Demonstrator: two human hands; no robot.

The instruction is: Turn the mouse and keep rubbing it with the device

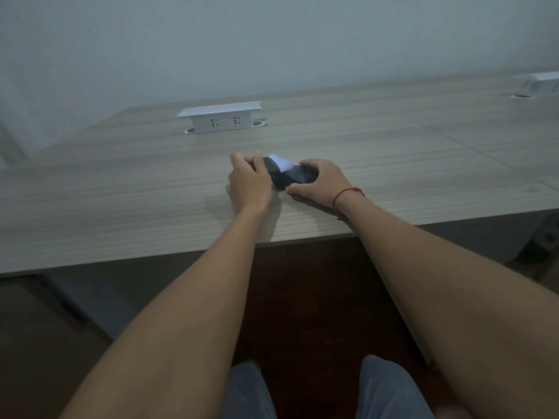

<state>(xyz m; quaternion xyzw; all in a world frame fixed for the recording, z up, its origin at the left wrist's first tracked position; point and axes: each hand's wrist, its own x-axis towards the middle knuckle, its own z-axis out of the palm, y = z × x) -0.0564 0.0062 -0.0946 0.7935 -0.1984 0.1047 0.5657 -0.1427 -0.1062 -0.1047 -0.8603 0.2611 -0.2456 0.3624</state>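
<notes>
Pale wood-grain laminate covers the desk (121,192) in front of you, matte and streaked lengthwise, with a plain grey-white wall behind it. Your two hands meet near the middle of the desk, set back from its near edge, on a small dark device (290,176) — smooth, rounded, slightly glossy, lying flat on the surface. Your right hand (320,181) curls over its right end, thumb along the near side, a red string bracelet (348,195) at the wrist. Your left hand (249,179) is at the device's left end, fingers bent around or against it; how firm that hold is cannot be told, since the hand covers the contact. A bit of white sheet (281,161), paper or tissue by its look, sticks up from the top of the device between your hands.

Mind the white piece: it looks thin and soft, so a sideways pull would likely tear it or leave it crooked. The dark shell looks slick, and the laminate gives little friction — if your right hand eases off while the left works, the device could skid or twist away.

Further back stands a white pop-up socket box (219,117), hard plastic, boxy, with two outlets facing you. Another white fitting (541,81) sits at the far right corner.
</notes>
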